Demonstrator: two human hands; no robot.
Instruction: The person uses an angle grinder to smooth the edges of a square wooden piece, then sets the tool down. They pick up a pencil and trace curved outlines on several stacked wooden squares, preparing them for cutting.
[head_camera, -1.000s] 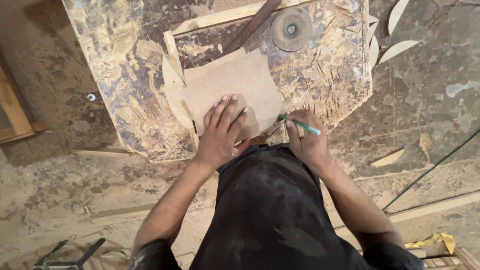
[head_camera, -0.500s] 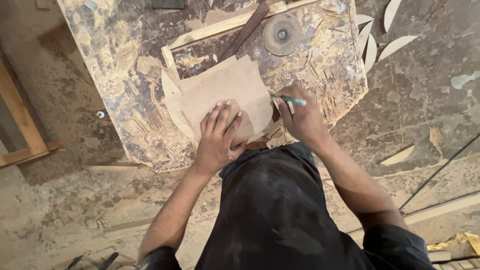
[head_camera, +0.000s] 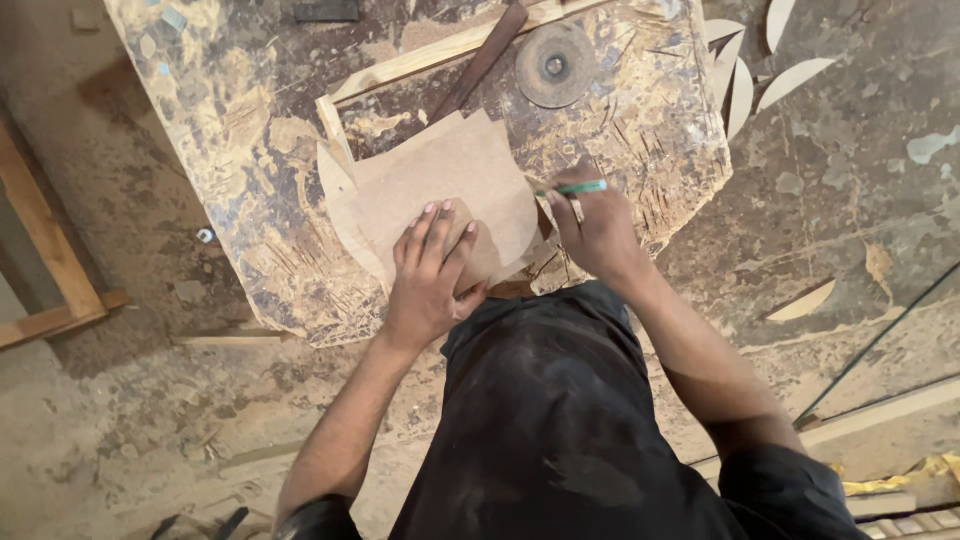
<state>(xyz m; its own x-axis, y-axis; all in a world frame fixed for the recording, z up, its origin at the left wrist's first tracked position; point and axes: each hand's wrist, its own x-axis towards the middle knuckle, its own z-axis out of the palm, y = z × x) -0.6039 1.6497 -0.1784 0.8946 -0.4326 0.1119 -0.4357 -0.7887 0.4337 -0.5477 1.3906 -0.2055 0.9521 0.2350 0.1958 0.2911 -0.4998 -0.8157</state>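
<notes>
1. While the camera looks straight down, the largest thing in view is the worn, paint-stained chipboard workbench top (head_camera: 250, 130), filling the upper centre of the frame over a dusty concrete floor (head_camera: 130, 420).
2. Centre frame: a flat brown hardboard template with one rounded edge (head_camera: 450, 185) lies on the bench, overlapping a paler offcut sheet (head_camera: 335, 190) to its left.
3. Change noted: against the picture one second ago, the right hand (head_camera: 595, 235) has gone from the lower right corner of the template up along its curved right edge. The left hand has barely shifted. Judgement: a line is being traced round the curve, and roughly the lower part of that edge is already covered.
4. Left hand (head_camera: 430, 275): flat, fingers spread, pressing down on the template's lower part; not closed round anything.
5. Right hand: clenched round a slim green pencil (head_camera: 580, 187), whose tip sits at the template's right edge.
6. Upper centre: a pale wooden batten (head_camera: 440, 60) runs diagonally, with a dark handled tool (head_camera: 480, 60) lying across it.
7. Upper right of the bench: a round grey abrasive disc (head_camera: 555, 65), lying flat, well apart from both hands.
8. Upper right of the frame: several pale crescent-shaped offcuts (head_camera: 790, 80) on the floor.
</notes>
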